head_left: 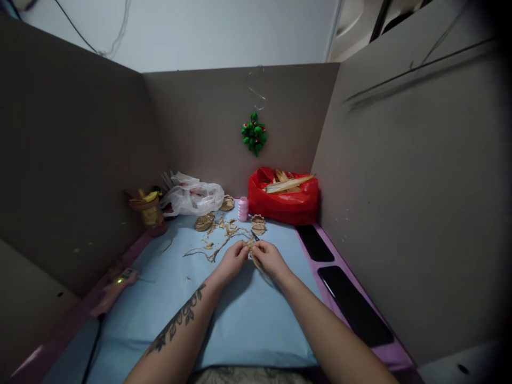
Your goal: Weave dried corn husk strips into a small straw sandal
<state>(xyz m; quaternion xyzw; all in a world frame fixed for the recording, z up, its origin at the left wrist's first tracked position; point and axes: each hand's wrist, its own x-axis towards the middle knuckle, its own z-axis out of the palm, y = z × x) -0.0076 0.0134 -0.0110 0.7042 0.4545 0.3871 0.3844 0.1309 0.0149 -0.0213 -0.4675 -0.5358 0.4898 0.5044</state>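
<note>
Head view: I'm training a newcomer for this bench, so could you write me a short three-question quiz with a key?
1. True or false: the left hand and right hand are both holding tan fibre above the blue cloth.
2. What stands just left of the red bag?
3. Fill in: the ornament hanging against the back panel is mostly ____ in colour.

Key:
1. True.
2. A pink ridged container.
3. Green.

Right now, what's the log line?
left hand: pinching tan fibre | right hand: same fibre, dark tool projecting | beyond: red bag, pink container
</note>
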